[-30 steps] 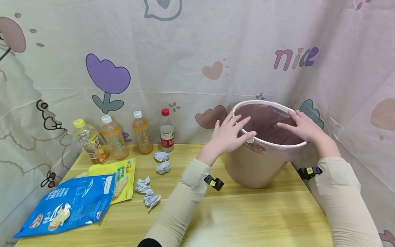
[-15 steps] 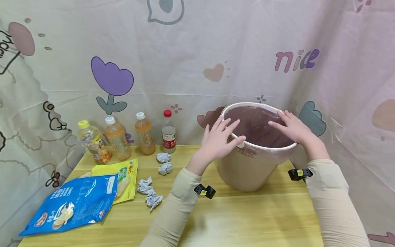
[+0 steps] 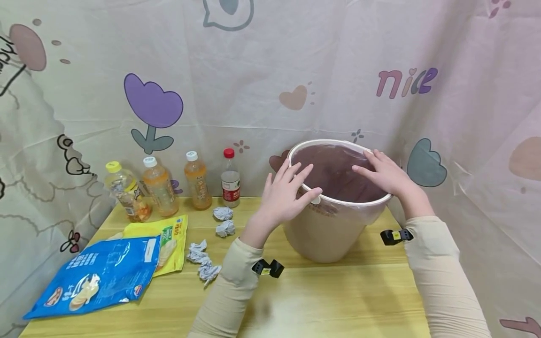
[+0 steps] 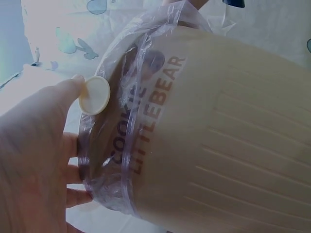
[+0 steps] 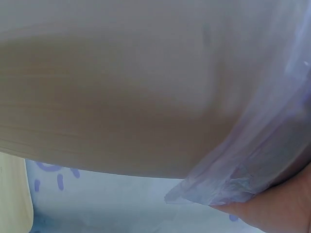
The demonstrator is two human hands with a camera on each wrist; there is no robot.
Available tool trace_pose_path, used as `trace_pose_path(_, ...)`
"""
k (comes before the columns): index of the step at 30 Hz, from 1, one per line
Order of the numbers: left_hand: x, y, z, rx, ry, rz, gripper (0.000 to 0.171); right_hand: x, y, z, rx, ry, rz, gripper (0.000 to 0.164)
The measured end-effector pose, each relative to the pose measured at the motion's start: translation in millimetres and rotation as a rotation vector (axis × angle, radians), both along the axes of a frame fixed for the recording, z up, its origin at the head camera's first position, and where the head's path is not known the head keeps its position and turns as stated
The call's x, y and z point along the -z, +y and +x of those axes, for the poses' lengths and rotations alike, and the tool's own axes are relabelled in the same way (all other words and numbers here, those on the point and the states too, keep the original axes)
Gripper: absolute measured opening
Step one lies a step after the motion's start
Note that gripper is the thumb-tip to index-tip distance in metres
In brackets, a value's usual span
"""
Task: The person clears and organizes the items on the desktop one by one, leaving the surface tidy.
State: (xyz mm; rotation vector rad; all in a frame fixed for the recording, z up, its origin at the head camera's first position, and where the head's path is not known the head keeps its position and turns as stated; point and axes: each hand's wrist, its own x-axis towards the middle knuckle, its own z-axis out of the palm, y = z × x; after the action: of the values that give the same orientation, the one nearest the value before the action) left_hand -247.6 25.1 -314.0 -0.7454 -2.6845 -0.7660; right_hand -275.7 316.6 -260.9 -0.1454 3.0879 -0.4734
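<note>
A beige trash can [image 3: 325, 234] with a white rim and a clear plastic liner [image 4: 129, 121] folded over its lip stands at the right side of the table. My left hand [image 3: 281, 195] touches the rim's left side, fingers spread, thumb by the round cream tab [image 4: 95, 95]. On the opposite side, my right hand [image 3: 389, 176] rests on the rim with its fingers reaching over the opening. In the right wrist view only part of that hand shows, against the liner's edge. Brown lettering on the can shows through the liner in the left wrist view.
Several drink bottles [image 3: 197, 183] stand along the back left of the wooden table [image 3: 329, 300]. Crumpled papers [image 3: 204, 263] lie in front of them. A blue snack bag [image 3: 101, 272] overlaps a yellow one [image 3: 173, 244]. A printed cloth [image 3: 253, 61] hangs behind.
Both hands have moved left together with the trash can, keeping their places on its rim. The bottles, papers and bags stay where they were.
</note>
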Motion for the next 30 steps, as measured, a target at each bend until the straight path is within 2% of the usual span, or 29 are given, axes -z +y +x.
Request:
trace_pose_path(6, 0.6, -12, 7.9, -0.036, 0.0, 0.008, 0.068, 1.4, -16, -4.5, -0.019, 0.011, 0.0, 0.087)
trace_pose_path(11, 1.2, -23, 12.4, -0.048, 0.031, 0.044, 0.067, 1.4, -26, -8.4, -0.04, 0.024, -0.008, 0.087)
trace_pose_path(21, 4.6, -40, 15.8, -0.081, 0.047, 0.061, 0.067, 3.5, -45, -13.3, -0.066, 0.056, 0.008, 0.086)
trace_pose_path(30, 7.6, -47, 18.6, -0.078, 0.048, 0.074, 0.066, 4.9, -52, -13.3, -0.072, 0.055, 0.022, 0.087)
